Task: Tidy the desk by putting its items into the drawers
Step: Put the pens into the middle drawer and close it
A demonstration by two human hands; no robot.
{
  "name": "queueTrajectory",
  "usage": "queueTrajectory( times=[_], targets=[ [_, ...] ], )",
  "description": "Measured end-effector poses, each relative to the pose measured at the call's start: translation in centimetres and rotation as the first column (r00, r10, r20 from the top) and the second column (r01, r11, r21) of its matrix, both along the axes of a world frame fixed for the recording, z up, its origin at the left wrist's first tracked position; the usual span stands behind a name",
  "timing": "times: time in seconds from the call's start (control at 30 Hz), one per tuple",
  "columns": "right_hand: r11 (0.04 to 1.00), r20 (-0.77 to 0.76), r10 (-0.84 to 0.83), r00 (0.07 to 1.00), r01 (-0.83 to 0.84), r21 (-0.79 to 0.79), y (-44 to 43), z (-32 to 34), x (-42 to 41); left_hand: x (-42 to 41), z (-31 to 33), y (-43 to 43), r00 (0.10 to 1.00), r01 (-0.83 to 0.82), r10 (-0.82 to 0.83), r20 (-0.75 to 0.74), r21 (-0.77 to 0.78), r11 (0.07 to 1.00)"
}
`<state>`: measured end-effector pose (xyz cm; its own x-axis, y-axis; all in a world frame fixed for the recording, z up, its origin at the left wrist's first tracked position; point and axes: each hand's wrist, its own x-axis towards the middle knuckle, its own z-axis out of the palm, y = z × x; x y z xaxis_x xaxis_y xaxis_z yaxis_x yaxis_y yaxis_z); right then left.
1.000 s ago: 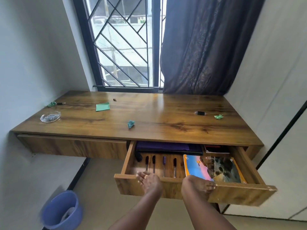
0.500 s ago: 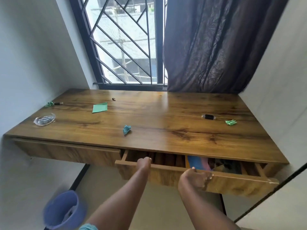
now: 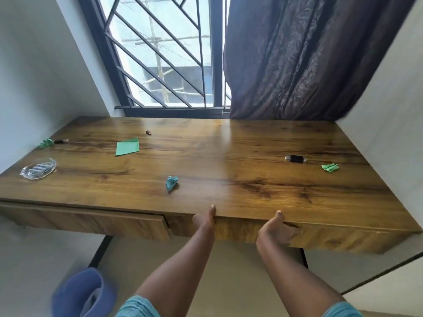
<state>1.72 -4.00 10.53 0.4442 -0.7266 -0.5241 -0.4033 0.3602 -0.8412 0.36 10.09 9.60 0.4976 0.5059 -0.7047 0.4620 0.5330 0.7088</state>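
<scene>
The wooden desk has two drawers under its top. The right drawer sits pushed in flush, and so does the left drawer. My left hand presses flat on the right drawer's front near its left end, thumb up at the desk edge. My right hand lies against the same front, fingers spread, holding nothing. On the top lie a green paper sheet, a crumpled teal paper, a black USB stick and a green paper scrap.
A glass dish of small clips stands at the left edge. A green scrap and a small dark stick lie far left, a tiny brown object near the window. A blue bin stands on the floor, lower left.
The right drawer, wide open a second ago with pens and a book showing, has slid fully in under both hands. My view has moved closer to the desk.
</scene>
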Motion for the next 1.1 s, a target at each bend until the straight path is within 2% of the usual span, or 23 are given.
queueTrajectory(
  times=[0.13, 0.3, 0.5, 0.6, 0.67, 0.9, 1.1],
  targets=[
    [1.0, -0.012, -0.009, 1.0, 0.009, 0.004, 0.1, -1.3, 0.5, 0.3, -0.5, 0.2, 0.997, -0.073, 0.073, 0.01, -0.028, 0.997],
    [0.999, -0.054, 0.049, 0.997, -0.049, -0.001, -0.5, -0.6, 0.2, 0.0, -0.6, 0.5, 0.999, -0.021, 0.022, 0.046, -0.036, 0.999],
    [0.977, -0.096, 0.211, 0.973, -0.209, 0.028, -2.0, 0.0, -0.8, -2.0, -0.9, 2.0, 0.998, 0.057, -0.058, 0.026, 0.037, 0.998],
    [0.959, -0.075, 0.281, 0.957, -0.278, 0.055, -2.5, 0.6, -1.5, -3.9, -0.6, 2.2, 0.993, 0.105, -0.109, 0.042, 0.077, 0.991],
    [0.938, -0.048, 0.341, 0.939, -0.337, 0.077, -2.5, 0.7, -2.2, -5.1, -0.2, 2.3, 0.994, 0.079, -0.083, 0.064, 0.056, 0.995],
    [0.798, 0.099, 0.591, 0.801, -0.598, 0.076, 0.9, 2.8, -5.5, -9.5, 1.5, 3.8, 0.988, -0.047, 0.039, 0.15, 0.048, 0.998],
    [0.626, 0.011, 0.778, 0.629, -0.772, -0.111, 6.1, 2.5, -7.0, -13.1, 2.0, 8.0, 0.974, -0.134, 0.124, 0.192, 0.038, 0.99]
  ],
)
